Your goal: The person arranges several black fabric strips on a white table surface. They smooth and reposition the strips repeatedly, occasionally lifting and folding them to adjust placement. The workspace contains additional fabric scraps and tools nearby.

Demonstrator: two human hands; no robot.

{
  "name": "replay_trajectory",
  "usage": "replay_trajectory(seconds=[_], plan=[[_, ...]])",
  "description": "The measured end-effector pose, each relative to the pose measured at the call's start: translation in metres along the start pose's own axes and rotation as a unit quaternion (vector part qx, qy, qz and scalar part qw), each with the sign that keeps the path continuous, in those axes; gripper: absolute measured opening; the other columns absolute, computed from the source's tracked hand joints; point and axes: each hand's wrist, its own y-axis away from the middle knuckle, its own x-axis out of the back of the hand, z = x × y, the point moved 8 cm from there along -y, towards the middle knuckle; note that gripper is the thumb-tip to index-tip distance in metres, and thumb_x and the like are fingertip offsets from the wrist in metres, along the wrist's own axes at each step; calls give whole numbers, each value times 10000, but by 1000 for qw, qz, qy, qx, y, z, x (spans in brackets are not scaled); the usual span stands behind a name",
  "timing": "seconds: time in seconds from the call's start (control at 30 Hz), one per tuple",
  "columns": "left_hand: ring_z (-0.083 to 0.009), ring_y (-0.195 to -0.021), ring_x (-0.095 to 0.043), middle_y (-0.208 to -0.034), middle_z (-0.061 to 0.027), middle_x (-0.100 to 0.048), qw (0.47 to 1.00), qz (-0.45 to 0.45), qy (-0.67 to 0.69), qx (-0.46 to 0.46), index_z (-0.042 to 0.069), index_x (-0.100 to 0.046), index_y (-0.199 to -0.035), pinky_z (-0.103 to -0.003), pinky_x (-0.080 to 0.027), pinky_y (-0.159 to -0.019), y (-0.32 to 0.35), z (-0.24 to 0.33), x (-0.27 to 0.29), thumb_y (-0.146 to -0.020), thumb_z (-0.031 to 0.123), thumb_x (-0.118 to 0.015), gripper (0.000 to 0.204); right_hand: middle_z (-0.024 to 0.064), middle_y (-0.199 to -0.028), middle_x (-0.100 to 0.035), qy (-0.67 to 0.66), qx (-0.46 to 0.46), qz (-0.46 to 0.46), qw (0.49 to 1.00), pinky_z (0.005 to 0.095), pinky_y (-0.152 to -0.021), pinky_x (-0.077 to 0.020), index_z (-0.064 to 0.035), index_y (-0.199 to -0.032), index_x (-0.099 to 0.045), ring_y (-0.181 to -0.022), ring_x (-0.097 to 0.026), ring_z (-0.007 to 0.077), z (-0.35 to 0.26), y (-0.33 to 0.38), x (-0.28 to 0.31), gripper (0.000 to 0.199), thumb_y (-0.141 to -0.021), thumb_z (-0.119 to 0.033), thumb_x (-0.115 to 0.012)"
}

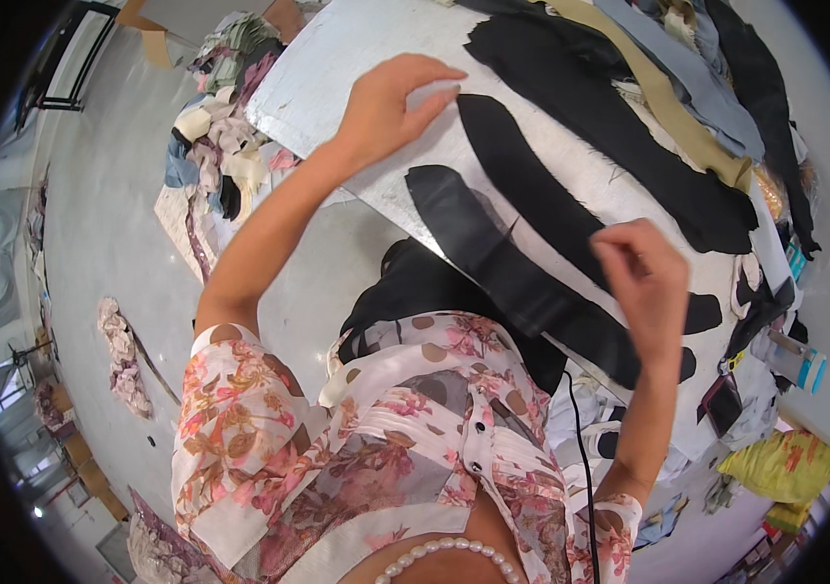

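Observation:
Two curved black fabric strips lie roughly side by side on the pale work table (318, 97). My left hand (391, 107) is over the table, its thumb and forefinger apart, close to the upper end of the farther strip (522, 165). Nothing shows between those fingers. Farther right, my right hand (644, 277) is closed, fingers curled at the edge of that same strip; whatever its fingertips hold is hidden. The nearer strip (493, 253) runs along the table's front edge and passes under my right wrist.
A large black fabric piece (600, 117) with frayed edges lies farther back, beside an olive strip (649, 97) and blue-grey cloth (678, 68). Scrap heaps (216, 146) stand left of the table. A black cord (582, 448) hangs near my right arm. A yellow bag (780, 467) is at right.

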Motion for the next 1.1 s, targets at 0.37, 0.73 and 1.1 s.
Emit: replay_trajectory(seconds=[0.37,0.73,1.1], plan=[[-283,-1138,-576,-1165,-69,-655,996,-73,2,-44,98,-695,-1061,-396,-423,-947,77,41,-17,-788,202,-749,297,59,-757,-630,21,-76,-52,996,311,-601,-473,-36,-917,-679,-632,-593,191,-7,-7,-62,180,-778,-116,-762],[-242,-966,-642,-1019,-37,-714,998,66,-1,9,71,-696,-899,-345,-450,-812,92,29,-11,-785,65,-733,119,85,-745,-655,45,16,32,998,351,-628,-489,-52,-840,-682,-694,-643,265,-15,-12,-96,98,-799,-124,-733],[-235,-950,-656,-985,-44,-721,995,98,-20,21,60,-670,-860,-343,-456,-788,89,31,-11,-774,47,-743,114,32,-707,-591,-485,-157,23,860,320,-648,-581,-28,-1059,-530,-612,-626,166,55,17,-62,219,-1021,-242,-510]])
